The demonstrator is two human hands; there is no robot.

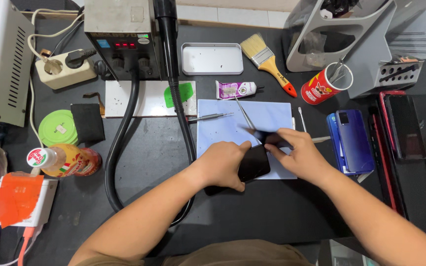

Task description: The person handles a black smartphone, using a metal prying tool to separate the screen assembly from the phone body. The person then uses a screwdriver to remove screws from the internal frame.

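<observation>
Behind 2 hands (223, 165) (299, 155) (on black phone (255, 165)), purple-white tube (235, 89), red can (321, 87).

Bright even overhead light, soft shadows; motion blur at right hand (299, 155); wide-angle edge distortion.

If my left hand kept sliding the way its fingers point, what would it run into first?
The left hand points right across the black phone, so it would probably meet the right hand first, which is already close and gripping a dark strip.
</observation>
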